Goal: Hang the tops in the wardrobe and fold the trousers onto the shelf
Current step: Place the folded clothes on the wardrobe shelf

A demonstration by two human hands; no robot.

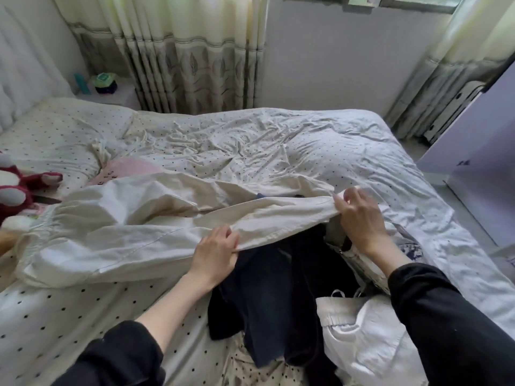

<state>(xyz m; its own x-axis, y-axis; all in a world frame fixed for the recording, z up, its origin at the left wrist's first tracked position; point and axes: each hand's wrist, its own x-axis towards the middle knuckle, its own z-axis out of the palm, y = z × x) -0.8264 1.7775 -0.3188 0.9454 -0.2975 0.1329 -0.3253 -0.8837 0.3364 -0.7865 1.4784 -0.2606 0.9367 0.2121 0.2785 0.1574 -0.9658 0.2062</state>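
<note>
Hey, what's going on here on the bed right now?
A person is sorting laundry on a polka-dot bed. Both hands hold a pair of cream trousers laid across the bedding: the left hand pinches one edge of a leg, and the right hand has a grip on the leg's end. Under them lie a heap of dark clothes and a white garment, still unsorted. Nothing is folded yet.

Red plush toy (16, 188), leaf-print curtains (189, 59)
</note>
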